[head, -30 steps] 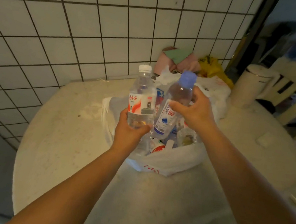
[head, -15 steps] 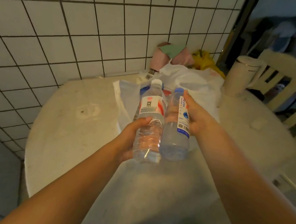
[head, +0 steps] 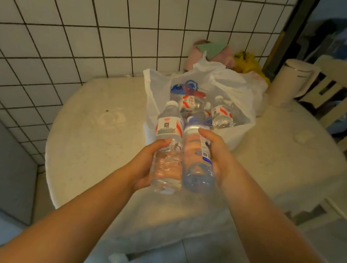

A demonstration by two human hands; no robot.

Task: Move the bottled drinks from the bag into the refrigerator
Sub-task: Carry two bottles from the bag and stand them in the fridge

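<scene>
Two clear plastic water bottles are lifted out of the bag in the head view, held side by side over the round pale stone surface (head: 90,141). The left hand (head: 147,165) has its fingers wrapped around the lower body of the clear bottle with the white cap and red-and-white label (head: 167,144). The right hand (head: 216,158) has its fingers curled around the middle of the clear bottle with the blue cap and blue-printed label (head: 195,157). The two bottles touch each other along their sides and tilt a little away from the person.

The white thin plastic shopping bag (head: 238,96) lies open on the surface, just behind the hands. Inside it I can see several more bottles, for example one red-labelled bottle lying on its side (head: 222,114). The refrigerator is not in view.

About handling, I judge that the bottles look full, so each one is rather heavy for its size. The thin ribbed walls give a little under pressure, and they can be slippery if they are wet. The ribbed middle or lower body, where the fingers already sit, seems the best place to hold; the cap end is too narrow for a sure hold. The bottles are not fragile, but a dropped one can roll off the surface.

Near the tiled wall stands a cream-coloured electric kettle (head: 289,85), well apart from the hands.
</scene>
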